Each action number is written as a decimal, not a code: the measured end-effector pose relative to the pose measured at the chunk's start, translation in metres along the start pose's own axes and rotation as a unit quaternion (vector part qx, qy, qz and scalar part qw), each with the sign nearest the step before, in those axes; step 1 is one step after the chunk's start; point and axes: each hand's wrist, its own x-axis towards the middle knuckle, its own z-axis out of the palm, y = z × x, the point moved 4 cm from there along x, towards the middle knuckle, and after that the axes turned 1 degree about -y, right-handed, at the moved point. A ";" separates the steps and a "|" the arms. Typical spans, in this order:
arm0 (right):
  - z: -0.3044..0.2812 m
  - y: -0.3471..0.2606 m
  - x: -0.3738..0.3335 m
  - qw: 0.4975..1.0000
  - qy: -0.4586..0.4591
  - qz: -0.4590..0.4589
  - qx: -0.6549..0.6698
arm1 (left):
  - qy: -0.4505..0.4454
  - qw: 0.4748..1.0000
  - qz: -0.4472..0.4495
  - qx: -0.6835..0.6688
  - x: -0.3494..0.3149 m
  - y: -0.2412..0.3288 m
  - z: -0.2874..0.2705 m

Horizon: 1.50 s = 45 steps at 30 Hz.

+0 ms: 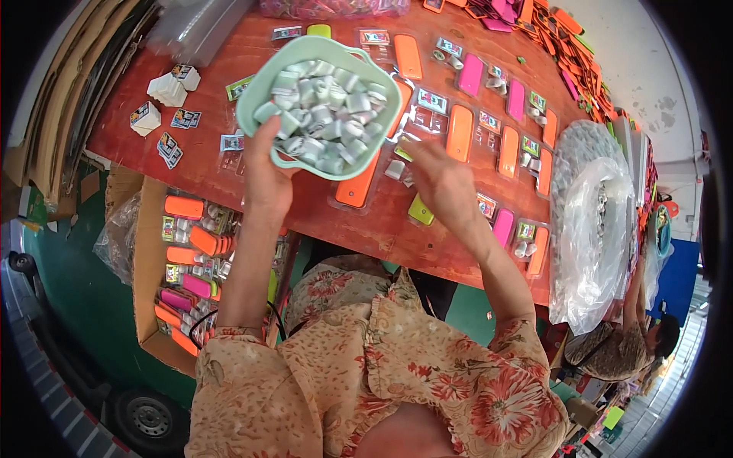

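Note:
My left hand grips the near-left rim of a mint green plastic basket, thumb over the edge. Small whitish-silver rolls fill the basket, which is held over the red table. To its right, my right hand hovers low over clear plastic blister trays, its fingers bent together; whatever is between the fingertips is hidden. Below those fingertips lie a few loose rolls in a tray. Around the hand, trays hold orange cases, pink cases and small printed packets.
A cardboard box of filled trays stands at lower left. Stacks of small cards lie at the table's left. Clear plastic bags line the right edge, and loose coloured cases pile at far right. Another person is at right.

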 end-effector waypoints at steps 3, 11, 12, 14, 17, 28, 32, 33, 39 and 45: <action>-0.015 -0.012 0.023 0.998 0.051 -0.024 0.041 | -0.036 0.999 0.022 0.008 0.001 -0.012 0.003; 0.019 -0.042 0.047 0.987 -0.096 -0.043 -0.119 | -0.072 0.994 0.069 0.054 -0.004 -0.014 0.012; 0.022 -0.041 0.048 0.987 -0.114 -0.009 -0.112 | -0.070 0.994 0.061 0.053 -0.004 -0.013 0.010; 0.026 -0.036 0.049 0.993 -0.072 -0.032 -0.091 | -0.062 0.994 0.072 0.046 -0.005 -0.015 0.009; 0.019 -0.031 0.053 0.994 -0.040 -0.060 -0.077 | -0.053 0.995 0.074 0.030 -0.005 -0.013 0.008; 0.027 -0.034 0.091 0.998 -0.013 -0.048 -0.040 | -0.059 0.991 0.104 0.060 -0.008 -0.013 0.012; 0.021 -0.014 0.100 0.886 -0.086 0.066 0.451 | -0.013 0.996 0.084 0.025 0.004 -0.004 -0.012; 0.009 -0.011 0.103 0.869 -0.075 0.070 0.484 | 0.021 0.999 0.045 -0.014 0.009 -0.003 -0.026; -0.004 0.051 0.083 0.972 0.026 0.099 0.213 | 0.095 0.988 0.124 -0.018 0.007 0.050 -0.054; 0.024 0.045 0.098 0.994 0.024 0.050 0.098 | 0.116 0.984 0.134 -0.023 -0.001 0.068 -0.055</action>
